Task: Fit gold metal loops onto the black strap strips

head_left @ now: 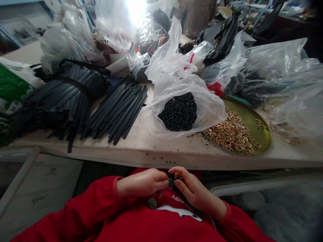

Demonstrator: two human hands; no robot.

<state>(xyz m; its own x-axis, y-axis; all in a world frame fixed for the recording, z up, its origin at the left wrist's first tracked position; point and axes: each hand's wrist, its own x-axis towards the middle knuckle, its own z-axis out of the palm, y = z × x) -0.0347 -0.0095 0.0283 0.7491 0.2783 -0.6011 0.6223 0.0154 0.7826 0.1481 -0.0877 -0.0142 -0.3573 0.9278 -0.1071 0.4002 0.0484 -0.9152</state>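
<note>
Both hands meet close to my chest, below the table's front edge. My left hand (142,183) is closed in a pinch on the end of a thin black strap (182,195). My right hand (194,190) is also closed on the same strap, which runs down across its palm toward my red sleeve. A small black piece sits at the strap's end between the fingertips; I cannot make out its shape. Straight ahead on the table, an open white plastic bag (210,106) holds several small black loops (179,112).
A pile of black straps (118,111) lies on the table's left half, with a bundled stack (65,90) behind it. A brass-coloured round tray (252,117) of gold buckles sits right. Clear plastic bags crowd the back and right. Another person stands at the far side.
</note>
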